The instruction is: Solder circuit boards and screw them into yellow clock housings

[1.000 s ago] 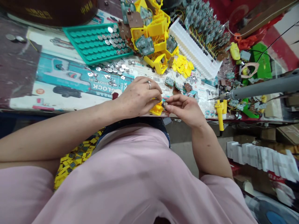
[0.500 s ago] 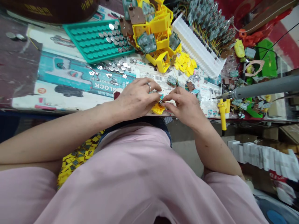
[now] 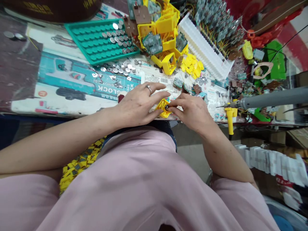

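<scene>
A small yellow plastic case (image 3: 160,104) lies at the table's front edge, between my two hands. My left hand (image 3: 141,104) lies along its left side with fingers spread; the thumb is by the case's lower left side and the index finger reaches above it. My right hand (image 3: 193,110) comes from the right, thumb and index finger pinched on a small dark, shiny round part (image 3: 166,107) at the case. What exactly this part is, I cannot make out. The fingers partly hide the inside of the case.
A green tray (image 3: 96,57) holds several button cells; loose button cells (image 3: 125,69) lie below it. Yellow cases (image 3: 166,25), yellow flat pieces (image 3: 192,65) and a white rack (image 3: 204,48) stand behind. At right are a soldering iron (image 3: 269,98) and a yellow-handled tool (image 3: 230,120).
My left fingers have lifted and spread away from the yellow case, showing more of it. My right hand has shifted slightly and keeps its pinch on the dark round part.
</scene>
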The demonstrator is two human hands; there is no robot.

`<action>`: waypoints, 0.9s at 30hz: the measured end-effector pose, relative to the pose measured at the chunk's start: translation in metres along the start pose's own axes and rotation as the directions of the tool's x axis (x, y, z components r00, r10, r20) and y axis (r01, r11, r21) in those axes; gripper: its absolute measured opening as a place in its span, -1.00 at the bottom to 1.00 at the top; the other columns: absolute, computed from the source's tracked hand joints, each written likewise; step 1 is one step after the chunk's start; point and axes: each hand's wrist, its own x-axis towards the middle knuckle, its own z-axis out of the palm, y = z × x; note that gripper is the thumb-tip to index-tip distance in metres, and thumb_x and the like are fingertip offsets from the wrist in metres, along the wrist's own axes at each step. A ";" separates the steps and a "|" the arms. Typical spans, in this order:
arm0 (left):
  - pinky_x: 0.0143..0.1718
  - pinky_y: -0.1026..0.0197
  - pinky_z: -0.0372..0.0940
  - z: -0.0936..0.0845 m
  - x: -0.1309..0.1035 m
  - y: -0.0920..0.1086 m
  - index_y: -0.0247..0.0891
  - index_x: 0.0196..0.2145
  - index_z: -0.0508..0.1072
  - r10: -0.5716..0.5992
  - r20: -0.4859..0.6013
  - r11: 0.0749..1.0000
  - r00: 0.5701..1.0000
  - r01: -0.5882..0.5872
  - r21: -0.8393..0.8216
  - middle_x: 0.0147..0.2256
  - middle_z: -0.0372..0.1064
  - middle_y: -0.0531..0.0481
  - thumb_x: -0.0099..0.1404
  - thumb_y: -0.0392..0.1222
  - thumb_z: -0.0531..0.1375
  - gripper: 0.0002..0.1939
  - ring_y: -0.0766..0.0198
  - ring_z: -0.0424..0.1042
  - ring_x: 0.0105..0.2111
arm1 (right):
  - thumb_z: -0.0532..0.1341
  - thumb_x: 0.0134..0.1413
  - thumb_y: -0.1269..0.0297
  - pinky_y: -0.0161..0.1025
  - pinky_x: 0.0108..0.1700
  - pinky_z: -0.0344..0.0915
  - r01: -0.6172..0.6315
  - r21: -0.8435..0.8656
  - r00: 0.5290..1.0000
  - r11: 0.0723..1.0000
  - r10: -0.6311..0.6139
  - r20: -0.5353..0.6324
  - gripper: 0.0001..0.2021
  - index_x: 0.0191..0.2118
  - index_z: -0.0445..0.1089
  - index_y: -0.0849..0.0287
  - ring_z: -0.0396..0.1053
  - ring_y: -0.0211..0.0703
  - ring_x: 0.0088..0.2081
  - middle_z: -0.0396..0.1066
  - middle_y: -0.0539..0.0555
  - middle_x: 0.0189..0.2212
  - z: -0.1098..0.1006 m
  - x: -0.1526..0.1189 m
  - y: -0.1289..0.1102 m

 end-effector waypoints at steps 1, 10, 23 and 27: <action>0.15 -0.12 0.26 0.000 -0.001 0.000 -0.30 0.24 0.25 -0.009 0.014 1.000 1.000 0.009 -0.021 0.22 0.25 -0.28 0.35 -0.02 0.13 -0.43 -0.07 0.30 0.18 | 0.24 0.19 0.28 -0.22 -0.29 0.11 0.001 -0.006 1.000 1.000 -0.001 0.002 -0.82 -0.19 0.61 0.09 0.43 -0.13 -0.25 0.53 0.09 -0.28 -0.001 0.000 -0.001; 0.19 -0.14 0.17 0.007 0.000 0.003 -0.31 0.33 0.12 -0.049 0.119 0.999 0.992 0.050 -0.011 0.19 0.30 -0.26 0.36 0.02 0.11 -0.33 -0.09 0.28 0.18 | 0.19 0.19 0.30 -0.20 -0.39 -0.04 -0.004 -0.104 0.998 0.995 0.010 0.058 -0.79 -0.26 0.61 0.11 0.42 -0.14 -0.28 0.54 0.09 -0.31 -0.003 0.001 -0.004; 0.01 -0.10 0.30 -0.012 0.004 -0.014 -0.25 0.03 0.49 -0.143 0.048 0.976 0.989 0.132 0.174 0.01 0.48 -0.15 0.36 -0.10 0.06 -0.62 -0.06 0.44 0.01 | 0.32 0.12 0.24 -0.23 -0.36 0.16 -0.014 0.086 0.999 0.996 0.018 -0.051 -0.88 -0.30 0.61 0.11 0.44 -0.18 -0.38 0.57 0.05 -0.38 -0.004 -0.001 0.009; -0.16 -0.04 0.31 -0.008 0.015 -0.007 -0.28 -0.19 0.56 -0.131 0.044 0.949 0.990 0.112 0.294 -0.17 0.53 -0.21 0.34 -0.17 0.08 -0.73 -0.02 0.47 -0.15 | 0.27 0.19 0.26 -0.21 -0.18 0.36 0.102 0.194 0.948 0.976 -0.036 -0.318 -0.83 -0.15 0.57 0.12 0.48 -0.15 -0.27 0.58 0.06 -0.27 0.010 0.004 0.027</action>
